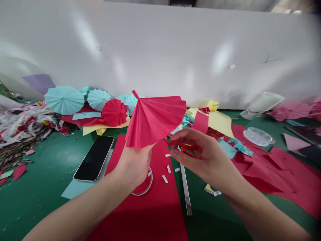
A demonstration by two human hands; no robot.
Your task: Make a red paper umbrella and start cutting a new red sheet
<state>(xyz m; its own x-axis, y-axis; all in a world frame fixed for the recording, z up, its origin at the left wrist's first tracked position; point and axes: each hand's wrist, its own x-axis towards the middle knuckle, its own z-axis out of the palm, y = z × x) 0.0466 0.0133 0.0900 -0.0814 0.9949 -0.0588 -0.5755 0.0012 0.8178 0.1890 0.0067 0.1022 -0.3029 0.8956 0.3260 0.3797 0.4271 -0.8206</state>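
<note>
My left hand [136, 160] is closed on a red pleated paper fan [156, 118], held up above the table. The fan covers most of the fingers, and a narrow folded tab sticks up at its upper left. Just right of the fan's lower edge, my right hand [197, 147] is closed around red-handled scissors [188, 153]. Only part of the handle shows between the fingers; the blades are hard to make out. Beneath both hands lies a red paper sheet [150, 217], bearing a roll of tape [151, 182] and small white strips [165, 179].
To the left, a phone [94, 159] rests on light blue paper. Pleated blue rosettes [64, 100] and a red rosette [114, 112] stand along the white partition [160, 50]. A metal strip [185, 190], paper scraps, a tilted paper cup [262, 105] and red sheets [296, 174] lie rightward.
</note>
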